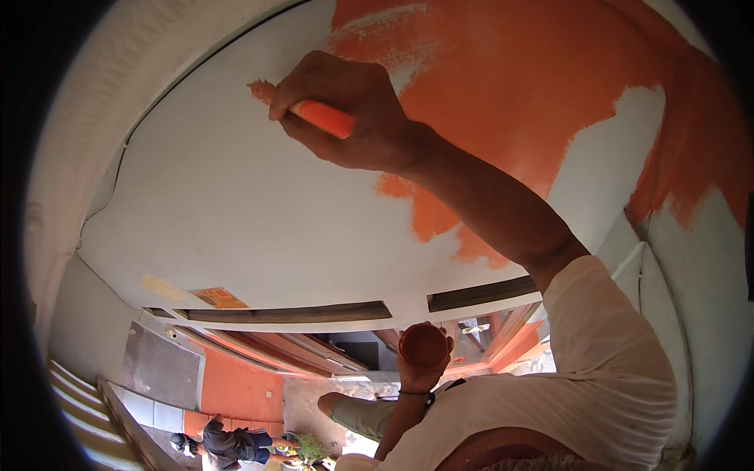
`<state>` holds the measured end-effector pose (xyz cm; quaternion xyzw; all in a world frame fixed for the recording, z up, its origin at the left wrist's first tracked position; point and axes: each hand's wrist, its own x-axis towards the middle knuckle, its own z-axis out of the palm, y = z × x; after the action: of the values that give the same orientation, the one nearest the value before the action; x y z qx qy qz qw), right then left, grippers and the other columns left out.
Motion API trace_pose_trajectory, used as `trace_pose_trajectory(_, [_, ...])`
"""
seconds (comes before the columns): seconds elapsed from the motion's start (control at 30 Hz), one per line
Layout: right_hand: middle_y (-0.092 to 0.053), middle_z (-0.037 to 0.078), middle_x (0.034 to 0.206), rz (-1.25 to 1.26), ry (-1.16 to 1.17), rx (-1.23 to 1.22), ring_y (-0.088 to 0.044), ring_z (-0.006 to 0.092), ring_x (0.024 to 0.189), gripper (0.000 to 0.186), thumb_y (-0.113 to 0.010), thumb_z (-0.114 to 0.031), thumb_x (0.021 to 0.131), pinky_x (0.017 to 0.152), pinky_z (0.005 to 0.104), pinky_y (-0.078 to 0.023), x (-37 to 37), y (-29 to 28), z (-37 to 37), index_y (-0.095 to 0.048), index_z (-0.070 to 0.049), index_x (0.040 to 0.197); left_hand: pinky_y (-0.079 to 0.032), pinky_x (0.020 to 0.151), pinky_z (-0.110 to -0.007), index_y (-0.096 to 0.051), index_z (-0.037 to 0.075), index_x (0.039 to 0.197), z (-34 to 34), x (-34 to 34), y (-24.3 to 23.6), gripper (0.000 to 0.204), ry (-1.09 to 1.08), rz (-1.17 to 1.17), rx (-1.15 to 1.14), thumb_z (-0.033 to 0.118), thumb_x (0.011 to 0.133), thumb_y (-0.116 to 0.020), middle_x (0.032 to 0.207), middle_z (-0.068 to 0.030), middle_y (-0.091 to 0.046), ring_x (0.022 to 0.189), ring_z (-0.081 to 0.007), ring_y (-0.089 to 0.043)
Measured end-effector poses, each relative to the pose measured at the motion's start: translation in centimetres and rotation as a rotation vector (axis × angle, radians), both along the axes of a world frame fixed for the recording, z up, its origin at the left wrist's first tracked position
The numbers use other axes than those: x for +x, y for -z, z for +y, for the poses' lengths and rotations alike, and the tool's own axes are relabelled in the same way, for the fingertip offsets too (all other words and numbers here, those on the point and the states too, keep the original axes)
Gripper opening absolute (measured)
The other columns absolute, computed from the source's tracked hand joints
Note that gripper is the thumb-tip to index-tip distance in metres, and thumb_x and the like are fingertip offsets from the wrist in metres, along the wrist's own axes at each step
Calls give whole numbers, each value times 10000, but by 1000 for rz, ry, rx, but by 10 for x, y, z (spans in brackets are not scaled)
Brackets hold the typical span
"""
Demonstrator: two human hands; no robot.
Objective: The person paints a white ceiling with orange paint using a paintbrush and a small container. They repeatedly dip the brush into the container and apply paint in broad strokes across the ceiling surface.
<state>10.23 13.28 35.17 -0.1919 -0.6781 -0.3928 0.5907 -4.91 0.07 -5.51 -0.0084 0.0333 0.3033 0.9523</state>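
My right hand (353,86) is raised against a pale wall (259,204), its fingers closed round a paintbrush (326,119) with a red-orange handle. Paint-coated bristles (261,91) stick out past my fingertips to the left, close to the bare pale surface; whether they touch it I cannot tell. Orange paint (503,86) with ragged edges covers the wall behind and to the right of this hand. Lower down, near my body, my left hand (418,380) grips a small round paint cup (424,345), which looks reddish orange inside.
A dark cable (123,149) runs along the wall's left edge. Below are two long dark slots (290,313) and an orange-yellow sticker (220,298). Far down at the lower left, another person (228,443) is near a plant (311,447), with a railing (118,416) to the left.
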Motion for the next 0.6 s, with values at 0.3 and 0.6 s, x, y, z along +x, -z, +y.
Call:
trace_pose_trajectory(0.3, [-695, 28, 857, 307, -515, -56, -642, 98, 741, 148, -662, 114, 892, 656, 250, -513, 131, -36, -52, -701, -16, 952, -551, 1005, -503, -667, 87, 1266, 4, -1, 13, 507, 173, -6, -42, 503, 976, -656, 1208, -119, -708, 1218, -327, -618])
trace_pose_trajectory(0.6, [-736, -6, 827, 460, 397, 225, -683, 70, 725, 101, -796, -97, 879, 638, 259, -557, 194, -31, -134, -756, -104, 972, -544, 1019, -538, -669, 88, 1262, 2, -7, 11, 474, 87, -26, -34, 481, 1004, -609, 1215, -109, -710, 1225, -369, -610])
